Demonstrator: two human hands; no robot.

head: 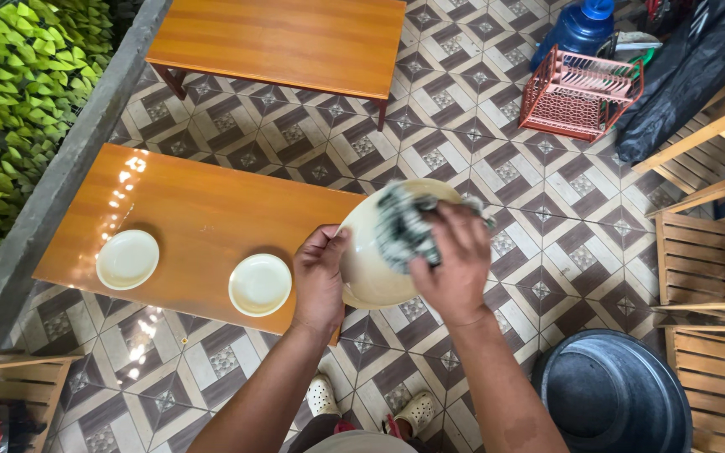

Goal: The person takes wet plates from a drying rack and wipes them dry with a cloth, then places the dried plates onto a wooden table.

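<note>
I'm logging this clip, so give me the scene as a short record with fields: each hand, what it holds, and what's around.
left hand: grips the rim of a cream bowl, tilted
right hand: presses a dark mottled cloth into the bowl
table: low, orange wood, carrying two cream plates
floor: patterned tiles; pink dish rack; dark metal basin

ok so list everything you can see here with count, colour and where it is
bowl: 1, cream, held over floor at centre
cloth: 1, green-white, pressed on bowl
small plates: 2, cream, on near table
tables: 2, orange wood, left and top
dish rack: 1, red, top right
water jug: 1, blue, behind rack
basin: 1, dark grey, bottom right
wooden chairs: several, light brown, right
left hand: grips bowl rim
right hand: holds cloth
</note>
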